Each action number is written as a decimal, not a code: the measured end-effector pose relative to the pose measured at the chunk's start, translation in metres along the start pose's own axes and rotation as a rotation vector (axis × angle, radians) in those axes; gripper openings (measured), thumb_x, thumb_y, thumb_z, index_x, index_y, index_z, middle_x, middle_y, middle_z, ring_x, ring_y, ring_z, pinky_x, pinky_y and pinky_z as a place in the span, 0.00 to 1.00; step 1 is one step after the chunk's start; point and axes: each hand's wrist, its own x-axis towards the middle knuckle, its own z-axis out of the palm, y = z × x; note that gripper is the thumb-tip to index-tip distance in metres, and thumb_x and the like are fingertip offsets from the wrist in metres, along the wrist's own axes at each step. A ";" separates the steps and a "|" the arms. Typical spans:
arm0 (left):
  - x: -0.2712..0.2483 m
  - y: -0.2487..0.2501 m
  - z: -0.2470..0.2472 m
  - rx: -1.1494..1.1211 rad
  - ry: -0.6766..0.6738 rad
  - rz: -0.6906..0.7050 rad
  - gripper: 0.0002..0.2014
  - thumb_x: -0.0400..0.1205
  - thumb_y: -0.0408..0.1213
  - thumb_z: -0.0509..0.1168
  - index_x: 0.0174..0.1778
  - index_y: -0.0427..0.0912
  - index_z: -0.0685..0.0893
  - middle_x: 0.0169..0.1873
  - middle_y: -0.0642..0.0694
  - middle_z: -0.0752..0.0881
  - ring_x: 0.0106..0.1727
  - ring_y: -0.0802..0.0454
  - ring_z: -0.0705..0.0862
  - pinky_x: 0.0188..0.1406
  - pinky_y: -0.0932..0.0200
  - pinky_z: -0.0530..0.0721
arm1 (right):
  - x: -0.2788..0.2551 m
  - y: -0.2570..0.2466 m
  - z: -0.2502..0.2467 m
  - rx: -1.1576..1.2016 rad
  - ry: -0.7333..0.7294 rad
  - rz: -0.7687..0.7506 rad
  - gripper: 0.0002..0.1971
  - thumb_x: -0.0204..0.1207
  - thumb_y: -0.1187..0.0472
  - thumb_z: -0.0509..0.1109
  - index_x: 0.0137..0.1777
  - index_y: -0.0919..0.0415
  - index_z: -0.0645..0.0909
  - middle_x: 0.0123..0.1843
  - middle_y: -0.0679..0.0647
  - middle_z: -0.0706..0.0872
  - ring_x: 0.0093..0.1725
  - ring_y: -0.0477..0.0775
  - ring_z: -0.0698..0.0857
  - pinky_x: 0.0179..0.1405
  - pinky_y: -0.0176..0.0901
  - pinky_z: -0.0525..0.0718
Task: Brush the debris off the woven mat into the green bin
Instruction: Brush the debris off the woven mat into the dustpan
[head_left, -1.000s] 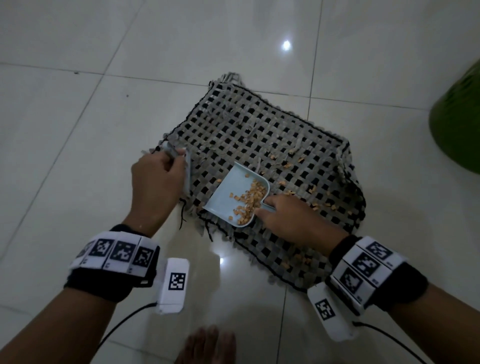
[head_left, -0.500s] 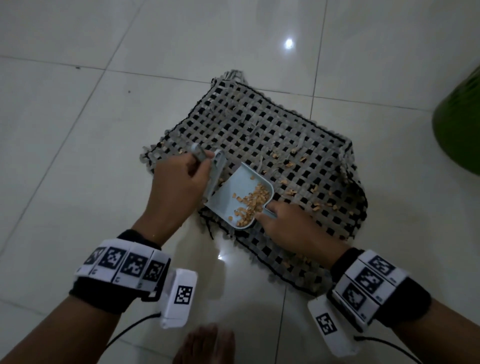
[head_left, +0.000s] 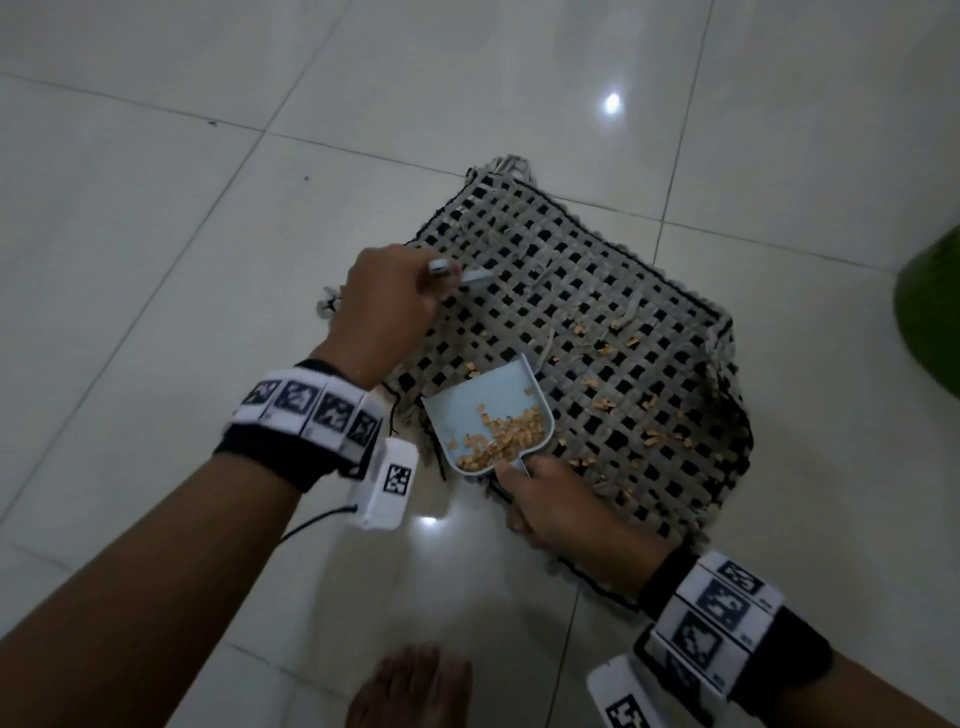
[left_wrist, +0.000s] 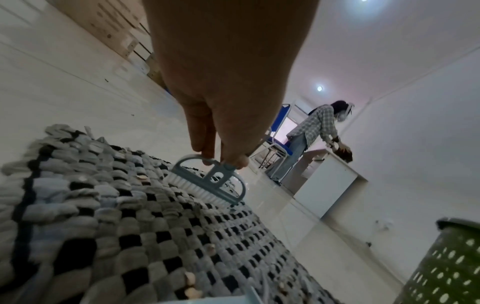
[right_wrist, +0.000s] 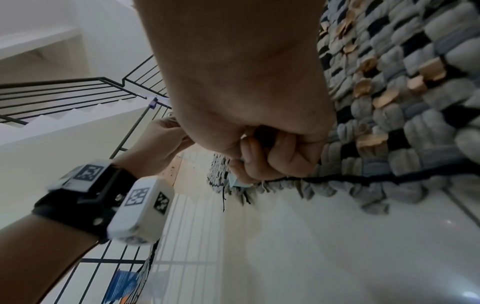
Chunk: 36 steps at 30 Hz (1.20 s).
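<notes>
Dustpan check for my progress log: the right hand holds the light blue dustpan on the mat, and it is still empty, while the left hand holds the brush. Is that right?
Not quite. The dustpan is not empty: the head view shows a heap of tan debris in it. The rest stands: the right hand holds it on the woven mat, and the left hand holds the brush.

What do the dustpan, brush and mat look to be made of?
Dustpan: likely pale blue plastic, smooth and matte. Brush: apparently moulded blue-grey plastic with cut-outs, white bristles. Mat: soft grey and black fabric strips, woven, frayed at the edges.
</notes>
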 end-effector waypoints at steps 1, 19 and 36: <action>0.006 -0.002 0.003 0.005 -0.030 -0.019 0.09 0.82 0.38 0.69 0.52 0.47 0.94 0.44 0.44 0.94 0.42 0.50 0.89 0.45 0.56 0.87 | 0.001 0.000 0.003 0.012 -0.004 0.017 0.17 0.89 0.53 0.58 0.56 0.68 0.79 0.24 0.52 0.74 0.18 0.47 0.70 0.19 0.34 0.64; -0.065 0.023 0.002 -0.087 -0.241 -0.063 0.10 0.82 0.30 0.65 0.49 0.41 0.93 0.45 0.47 0.92 0.45 0.52 0.87 0.47 0.60 0.82 | -0.011 0.004 0.035 0.209 -0.132 0.144 0.16 0.90 0.50 0.54 0.68 0.59 0.72 0.27 0.55 0.75 0.13 0.45 0.65 0.21 0.36 0.61; -0.069 0.027 0.005 -0.119 -0.124 -0.032 0.08 0.83 0.35 0.67 0.44 0.43 0.93 0.36 0.47 0.91 0.37 0.52 0.87 0.41 0.50 0.85 | -0.010 0.013 0.032 0.239 -0.141 0.132 0.16 0.89 0.48 0.55 0.67 0.57 0.72 0.27 0.54 0.75 0.15 0.45 0.66 0.20 0.35 0.63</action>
